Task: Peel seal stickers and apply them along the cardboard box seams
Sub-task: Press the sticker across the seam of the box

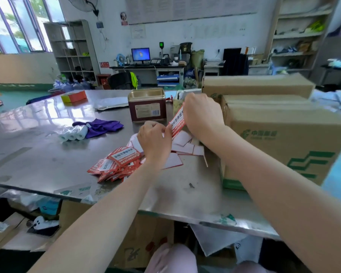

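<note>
Both hands raised over steel desk (37,158), gripping one red-and-white seal sticker (178,120) between them: left hand (155,137) pinching lower end, right hand (202,113) curled round upper end. Sticker held tilted, just beside cardboard box (283,146) at right. Pile of unpeeled stickers (116,164) and white backing papers (183,144) on desk below hands. Tin (147,105), purple cloth (100,126) behind.

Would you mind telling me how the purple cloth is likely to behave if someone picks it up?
The purple cloth lies crumpled in soft folds on the steel table, so it would probably droop limply. It looks thin, so likely light. Pushed, it would probably bunch up.
</note>
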`<state>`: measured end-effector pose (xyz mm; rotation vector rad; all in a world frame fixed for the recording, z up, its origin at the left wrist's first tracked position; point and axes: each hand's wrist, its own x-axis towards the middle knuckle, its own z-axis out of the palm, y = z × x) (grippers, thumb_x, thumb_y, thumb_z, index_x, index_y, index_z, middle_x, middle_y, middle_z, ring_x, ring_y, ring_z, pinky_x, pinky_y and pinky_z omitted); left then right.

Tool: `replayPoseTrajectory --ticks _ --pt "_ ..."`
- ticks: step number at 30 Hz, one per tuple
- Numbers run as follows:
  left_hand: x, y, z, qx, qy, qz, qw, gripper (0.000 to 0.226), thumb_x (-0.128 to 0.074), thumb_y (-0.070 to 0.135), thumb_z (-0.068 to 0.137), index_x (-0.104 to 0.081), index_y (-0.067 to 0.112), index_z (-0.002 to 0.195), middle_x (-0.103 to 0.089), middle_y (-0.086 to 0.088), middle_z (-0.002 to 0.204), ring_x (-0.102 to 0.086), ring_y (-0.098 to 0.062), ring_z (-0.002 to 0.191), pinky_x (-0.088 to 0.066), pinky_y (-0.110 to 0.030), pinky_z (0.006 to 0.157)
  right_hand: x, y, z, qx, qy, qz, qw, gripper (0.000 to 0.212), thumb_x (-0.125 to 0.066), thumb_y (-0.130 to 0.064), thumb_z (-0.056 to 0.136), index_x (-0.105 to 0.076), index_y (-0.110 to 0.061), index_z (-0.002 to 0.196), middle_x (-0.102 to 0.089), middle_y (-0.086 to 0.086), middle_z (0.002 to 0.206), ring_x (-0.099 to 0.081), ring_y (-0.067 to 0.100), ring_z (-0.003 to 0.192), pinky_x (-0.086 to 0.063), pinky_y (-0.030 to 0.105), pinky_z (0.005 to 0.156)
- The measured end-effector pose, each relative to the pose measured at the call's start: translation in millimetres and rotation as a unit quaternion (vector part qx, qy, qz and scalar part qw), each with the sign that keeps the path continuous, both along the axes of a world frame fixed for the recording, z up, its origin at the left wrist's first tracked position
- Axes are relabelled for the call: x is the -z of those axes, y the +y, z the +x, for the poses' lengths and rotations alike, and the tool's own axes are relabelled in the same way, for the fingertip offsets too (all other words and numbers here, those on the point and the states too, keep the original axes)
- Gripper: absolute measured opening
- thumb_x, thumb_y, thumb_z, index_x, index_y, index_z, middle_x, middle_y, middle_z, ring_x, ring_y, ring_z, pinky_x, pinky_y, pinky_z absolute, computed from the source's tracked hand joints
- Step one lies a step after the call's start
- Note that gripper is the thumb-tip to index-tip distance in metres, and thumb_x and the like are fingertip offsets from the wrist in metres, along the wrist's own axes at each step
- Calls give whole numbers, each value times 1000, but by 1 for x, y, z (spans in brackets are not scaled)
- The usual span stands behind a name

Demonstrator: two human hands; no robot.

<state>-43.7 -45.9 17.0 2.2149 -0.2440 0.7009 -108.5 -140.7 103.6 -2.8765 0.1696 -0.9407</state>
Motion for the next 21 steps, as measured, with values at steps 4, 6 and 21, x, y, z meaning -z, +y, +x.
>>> replayPoseTrajectory --ticks 4,6,21 --pt "-43 -26 5 54 15 -10 998 33 -51 38 92 -74 14 96 -62 -6 106 -49 -22 106 -30 -28 83 -46 -24 -13 33 -14 25 999 20 -41 0 91 -50 -7 75 -61 13 84 -60 32 75 -53 41 67" --pt "-60 -42 6 79 8 -19 997 36 -50 41 91 -74 16 96 -65 -7 102 -53 -24 102 -39 -33 84 -63 -48 -15 44 -25 70 996 28 -39 -2 92 -47 -6 65 -57 10 75 -57 29 69 -51 38 62" --pt "-66 -110 14 147 12 7 989 31 -53 42 86 -74 20 81 -67 -2 91 -58 -21 89 -49 -40 80 -48 -151 -16 78 51 232 968 29 -46 -18 95 -60 2 80 -49 7 61 -43 20 51 -37 28 49"
